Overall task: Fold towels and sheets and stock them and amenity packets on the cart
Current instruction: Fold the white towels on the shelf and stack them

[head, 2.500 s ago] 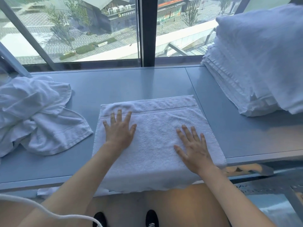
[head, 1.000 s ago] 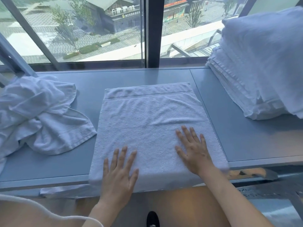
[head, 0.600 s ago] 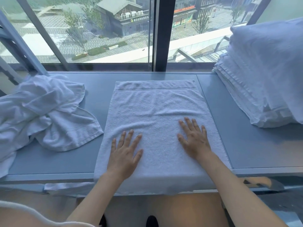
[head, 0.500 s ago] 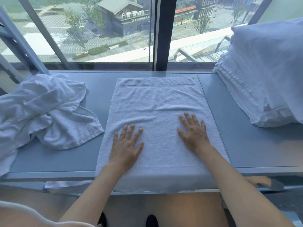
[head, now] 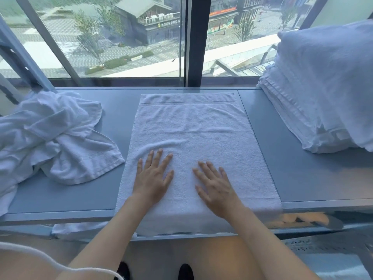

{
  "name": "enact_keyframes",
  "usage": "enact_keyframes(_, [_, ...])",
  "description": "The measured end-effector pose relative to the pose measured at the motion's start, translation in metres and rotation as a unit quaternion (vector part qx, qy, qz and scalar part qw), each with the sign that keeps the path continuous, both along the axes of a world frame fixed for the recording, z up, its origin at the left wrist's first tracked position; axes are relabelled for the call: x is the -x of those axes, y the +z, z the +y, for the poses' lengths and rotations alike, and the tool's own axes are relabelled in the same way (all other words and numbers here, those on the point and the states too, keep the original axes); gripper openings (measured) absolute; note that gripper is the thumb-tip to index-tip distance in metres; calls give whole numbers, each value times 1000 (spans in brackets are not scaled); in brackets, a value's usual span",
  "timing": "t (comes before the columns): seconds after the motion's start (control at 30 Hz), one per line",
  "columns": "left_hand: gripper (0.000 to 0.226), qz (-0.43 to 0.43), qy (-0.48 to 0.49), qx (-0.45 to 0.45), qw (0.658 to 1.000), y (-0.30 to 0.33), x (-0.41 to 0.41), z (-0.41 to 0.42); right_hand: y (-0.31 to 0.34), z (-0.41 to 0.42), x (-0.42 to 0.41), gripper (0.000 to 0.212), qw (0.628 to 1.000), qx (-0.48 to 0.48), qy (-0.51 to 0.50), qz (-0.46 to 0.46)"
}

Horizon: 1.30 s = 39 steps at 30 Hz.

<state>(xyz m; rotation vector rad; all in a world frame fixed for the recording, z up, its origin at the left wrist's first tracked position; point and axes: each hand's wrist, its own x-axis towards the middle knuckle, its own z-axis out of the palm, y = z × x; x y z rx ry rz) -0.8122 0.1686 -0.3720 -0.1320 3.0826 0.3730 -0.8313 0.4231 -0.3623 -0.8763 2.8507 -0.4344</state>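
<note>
Though spread flat, towel (head: 197, 126) under hands (head: 152, 176).

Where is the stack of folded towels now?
The stack of folded towels sits at the right end of the grey ledge, by the window.

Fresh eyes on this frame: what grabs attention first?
Two bare hands, the left hand and right hand, press flat on a white towel spread mid-counter, its near edge hanging over the front. A tall stack of folded towels stands at right; a crumpled pile of towels lies at left.
</note>
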Motion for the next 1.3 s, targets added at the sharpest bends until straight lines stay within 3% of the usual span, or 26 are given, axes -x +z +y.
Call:
enact_keyframes(0.2, [63, 10, -11, -10, 1000, -2, -18, -4, -1, 54, -7, 59, 999, -16, -33, 4])
enact_keyframes(0.4, [57, 53, -4, -34, 998, 10, -32, 7, -3, 56, -26, 59, 997, -46, -54, 8])
enact_keyframes(0.53, [57, 106, -84, -41, 990, 14, -55, 39, -3, 54, -25, 59, 997, -45, -58, 18])
enact_keyframes(0.7, [64, 37, -108, 49, 992, -3, -88, 48, -6, 66, -22, 61, 999, -35, -34, 20])
enact_keyframes(0.9, [66, 49, -76, 43, 995, -8, -112, -15, -8, 137, -16, 62, 999, -28, -12, 35])
enact_keyframes(1.07, [77, 71, -118, 65, 988, -10, -121, -35, -9, 160, -16, 90, 996, -55, 57, 48])
enact_keyframes(1.3, [67, 96, -141, 102, 980, -13, -120, -36, -22, 163, -17, 75, 982, -94, 96, 135])
